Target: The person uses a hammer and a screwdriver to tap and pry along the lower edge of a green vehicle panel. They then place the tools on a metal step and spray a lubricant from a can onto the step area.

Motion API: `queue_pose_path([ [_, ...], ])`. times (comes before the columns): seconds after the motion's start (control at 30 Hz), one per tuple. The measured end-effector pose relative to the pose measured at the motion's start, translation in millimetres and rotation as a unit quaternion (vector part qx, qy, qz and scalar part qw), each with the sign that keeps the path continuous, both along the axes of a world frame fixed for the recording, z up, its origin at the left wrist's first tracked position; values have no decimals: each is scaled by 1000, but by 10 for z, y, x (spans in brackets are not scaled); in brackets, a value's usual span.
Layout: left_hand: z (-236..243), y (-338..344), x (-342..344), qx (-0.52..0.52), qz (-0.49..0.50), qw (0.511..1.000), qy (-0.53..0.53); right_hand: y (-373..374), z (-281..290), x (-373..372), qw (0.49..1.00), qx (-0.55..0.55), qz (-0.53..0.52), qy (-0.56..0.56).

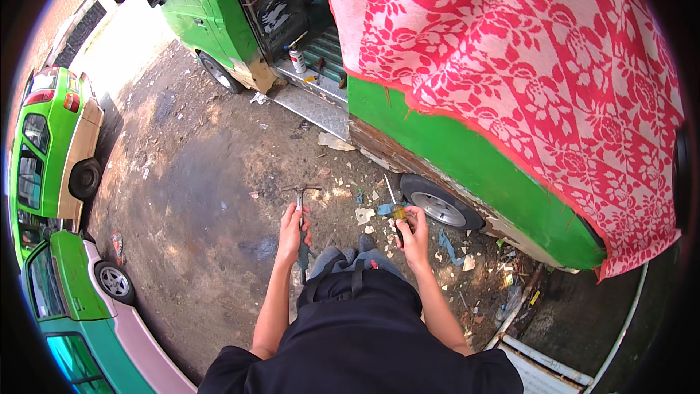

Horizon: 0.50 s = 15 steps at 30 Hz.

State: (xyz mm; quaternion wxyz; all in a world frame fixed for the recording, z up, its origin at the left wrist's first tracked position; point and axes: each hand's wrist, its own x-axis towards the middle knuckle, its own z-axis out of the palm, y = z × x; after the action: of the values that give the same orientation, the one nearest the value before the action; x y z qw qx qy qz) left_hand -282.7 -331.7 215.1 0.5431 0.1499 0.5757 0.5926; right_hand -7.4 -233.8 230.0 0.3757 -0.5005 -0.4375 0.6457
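My left hand (293, 230) is closed round a hammer (300, 195). Its narrow metal head points away from me, and the dark teal grip hangs out below my fist. In my right hand (413, 235) is a screwdriver (399, 212) with a yellow and black handle, its thin shaft pointing up and away. Both tools are held in the air in front of my body, apart from each other. Past the screwdriver stands the green van (408, 120), whose lower edge is bare and rusty along the sill. Neither tool appears to touch it.
A red and white floral blanket (510, 44) drapes over the van. In its open doorway stand a spray can (297, 60) and small tools. Paint flakes and rags (448, 246) litter the ground by the wheel (440, 208). Green cars (55, 146) are parked at left; a white metal frame (543, 365) lies lower right.
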Motion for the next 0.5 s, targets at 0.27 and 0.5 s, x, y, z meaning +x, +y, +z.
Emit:
queue_pose_path([
  [0.27, -181, 426, -748, 57, 57, 996, -42, 719, -65, -811, 999, 12, 41, -33],
  [0.5, -354, 989, -1960, 33, -46, 998, -3, 1054, -387, -2152, 1000, -11, 1, -7],
])
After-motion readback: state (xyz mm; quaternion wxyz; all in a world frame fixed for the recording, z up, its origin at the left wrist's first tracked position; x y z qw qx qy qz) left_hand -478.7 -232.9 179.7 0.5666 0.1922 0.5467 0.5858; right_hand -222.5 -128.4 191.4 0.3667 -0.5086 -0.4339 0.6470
